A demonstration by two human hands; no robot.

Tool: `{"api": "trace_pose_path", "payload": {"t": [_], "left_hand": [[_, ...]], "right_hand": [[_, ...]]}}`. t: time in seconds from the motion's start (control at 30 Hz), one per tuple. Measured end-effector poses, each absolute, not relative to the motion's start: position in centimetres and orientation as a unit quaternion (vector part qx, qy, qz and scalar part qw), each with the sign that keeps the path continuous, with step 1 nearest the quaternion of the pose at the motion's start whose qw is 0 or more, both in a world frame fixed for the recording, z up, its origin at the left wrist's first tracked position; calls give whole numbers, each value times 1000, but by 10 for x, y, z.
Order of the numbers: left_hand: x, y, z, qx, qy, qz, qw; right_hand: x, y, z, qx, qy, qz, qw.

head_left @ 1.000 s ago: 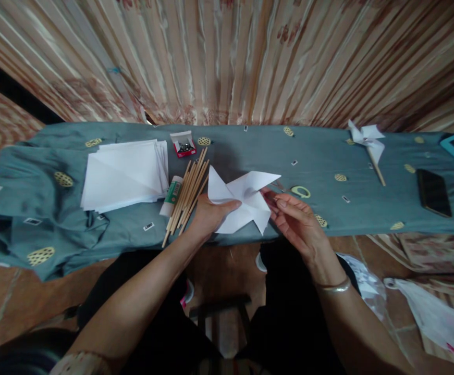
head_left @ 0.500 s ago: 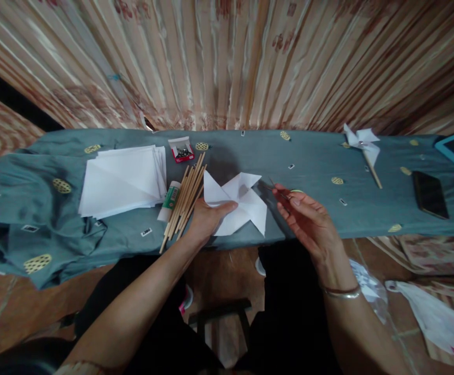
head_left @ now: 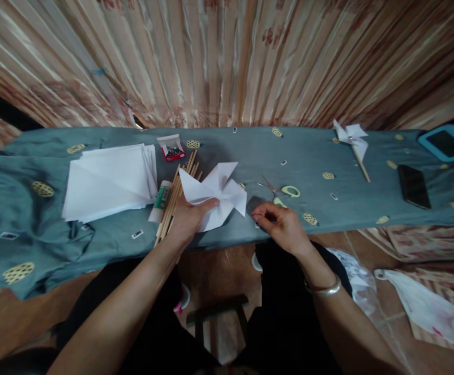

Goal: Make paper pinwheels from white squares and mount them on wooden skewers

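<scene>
My left hand (head_left: 189,216) grips a white folded paper pinwheel (head_left: 215,194) at its middle, thumb on top, holding it just above the teal cloth (head_left: 250,151) on the table. My right hand (head_left: 281,224) rests at the table's front edge to the right of the pinwheel, fingers pinched together on something too small to make out. Yellow-handled scissors (head_left: 283,190) lie just beyond that hand. A bundle of wooden sticks (head_left: 174,200) and a glue stick (head_left: 161,200) lie left of my left hand.
A stack of white paper squares (head_left: 109,179) sits to the left, a small red box of pins (head_left: 172,147) behind the sticks. A finished pinwheel on a stick (head_left: 354,143), a black phone (head_left: 413,186) and a blue-cased tablet (head_left: 448,141) lie to the right. Plastic bags are on the floor.
My right hand left the pinwheel and dropped toward the table's front edge, fingers now pinched. The scissors are uncovered. My left hand keeps its hold on the pinwheel; the view shifted left.
</scene>
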State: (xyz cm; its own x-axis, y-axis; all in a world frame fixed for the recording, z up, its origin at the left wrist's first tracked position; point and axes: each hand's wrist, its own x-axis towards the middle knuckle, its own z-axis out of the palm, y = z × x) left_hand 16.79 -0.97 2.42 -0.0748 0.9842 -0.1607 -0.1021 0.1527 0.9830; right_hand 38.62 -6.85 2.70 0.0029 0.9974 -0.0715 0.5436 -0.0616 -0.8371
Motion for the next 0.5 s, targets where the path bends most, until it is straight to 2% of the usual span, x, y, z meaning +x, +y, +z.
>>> {"api": "trace_pose_path", "payload": {"t": [0.13, 0.23, 0.33, 0.5], "left_hand": [[169, -13, 20, 439, 552, 491, 511], [172, -13, 16, 445, 563, 487, 498], [175, -13, 17, 457, 565, 480, 491], [181, -16, 27, 476, 558, 463, 498]], "right_hand": [[384, -67, 33, -588, -552, 435, 402], [377, -68, 39, -564, -531, 446, 448], [367, -71, 43, -555, -547, 419, 466], [348, -76, 51, -575, -628, 295, 433]]}}
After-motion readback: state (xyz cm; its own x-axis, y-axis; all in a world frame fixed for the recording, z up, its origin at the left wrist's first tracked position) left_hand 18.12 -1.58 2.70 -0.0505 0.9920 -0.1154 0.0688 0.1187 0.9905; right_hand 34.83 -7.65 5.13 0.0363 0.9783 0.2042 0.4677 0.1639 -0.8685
